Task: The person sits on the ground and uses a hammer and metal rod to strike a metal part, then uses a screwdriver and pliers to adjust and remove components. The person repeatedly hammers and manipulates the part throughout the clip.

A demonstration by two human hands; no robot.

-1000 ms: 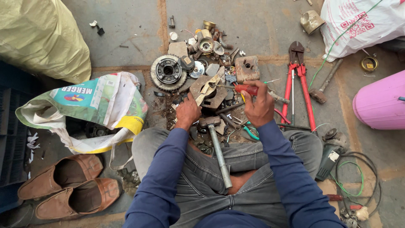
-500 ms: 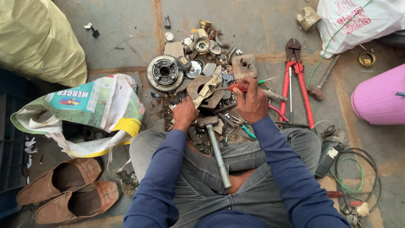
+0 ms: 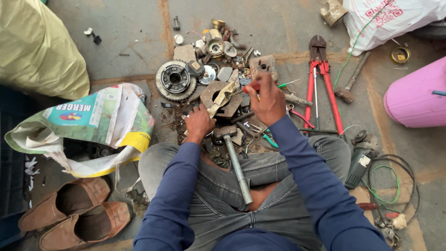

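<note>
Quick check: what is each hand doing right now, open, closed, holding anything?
Left hand: closed on a brass part in the scrap.
Right hand: closed on a red-handled tool.

Scrap pile [image 3: 218, 79] crowds the floor ahead of the knees; a hammer [image 3: 237, 162] lies across the lap. Red cutters [image 3: 320, 83] bar the right, a printed sack [image 3: 102, 121] the left. Bare floor [image 3: 134, 37] lies open beyond the pile.
</note>
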